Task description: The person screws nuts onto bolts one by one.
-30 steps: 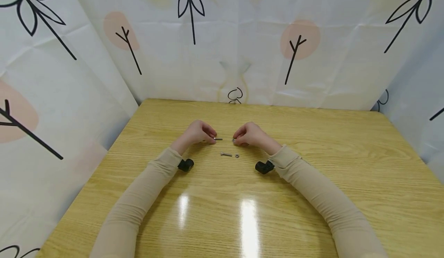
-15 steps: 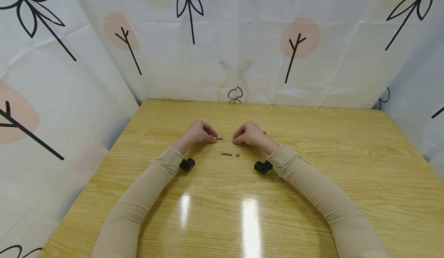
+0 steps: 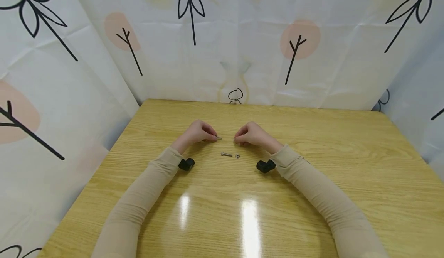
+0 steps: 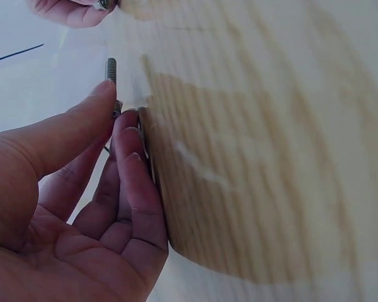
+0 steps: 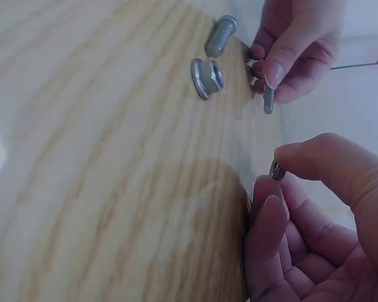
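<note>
Your left hand pinches a metal bolt between thumb and fingers, its threaded end sticking out past your thumb toward the other hand. Your right hand pinches a small nut between thumb and fingertips. The bolt and the nut face each other across a gap, nearer the far edge of the desk and a little closer to its left edge than its right.

On the near side of your hands, a loose bolt lies on the wood, its head toward the left edge and its tip toward a loose nut just beside it. That nut sits with its flared rim down.

Both your sleeves are beige. A white cloth with flower and tree drawings hangs behind the far edge.
</note>
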`<state>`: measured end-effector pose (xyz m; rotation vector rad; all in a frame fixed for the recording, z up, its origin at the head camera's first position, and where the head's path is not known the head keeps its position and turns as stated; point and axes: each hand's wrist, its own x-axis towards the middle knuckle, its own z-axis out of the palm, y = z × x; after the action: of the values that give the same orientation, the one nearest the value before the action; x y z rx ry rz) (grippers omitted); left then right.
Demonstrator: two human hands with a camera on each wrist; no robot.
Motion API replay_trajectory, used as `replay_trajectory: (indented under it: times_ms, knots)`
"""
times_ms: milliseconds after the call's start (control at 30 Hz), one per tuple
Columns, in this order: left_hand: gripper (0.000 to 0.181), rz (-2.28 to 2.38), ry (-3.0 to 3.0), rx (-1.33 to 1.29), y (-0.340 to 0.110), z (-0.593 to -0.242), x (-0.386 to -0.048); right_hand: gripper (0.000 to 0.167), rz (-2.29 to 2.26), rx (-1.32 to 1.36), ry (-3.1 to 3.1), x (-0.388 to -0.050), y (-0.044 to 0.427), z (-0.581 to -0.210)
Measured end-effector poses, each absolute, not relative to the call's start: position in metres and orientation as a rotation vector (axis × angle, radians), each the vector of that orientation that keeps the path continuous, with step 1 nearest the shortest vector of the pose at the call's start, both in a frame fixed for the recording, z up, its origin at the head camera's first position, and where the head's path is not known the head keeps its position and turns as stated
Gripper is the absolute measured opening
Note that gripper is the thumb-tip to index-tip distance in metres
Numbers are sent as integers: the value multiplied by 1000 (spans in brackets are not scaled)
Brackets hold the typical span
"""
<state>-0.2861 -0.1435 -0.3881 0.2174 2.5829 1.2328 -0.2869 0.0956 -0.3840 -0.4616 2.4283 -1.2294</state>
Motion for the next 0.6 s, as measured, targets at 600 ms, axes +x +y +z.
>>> replay_trajectory:
  times_ms: [600]
  knots:
    - [29,1821,2227,327,-123,-355,-279,36,-1823,-330,1970,-280,114,-362]
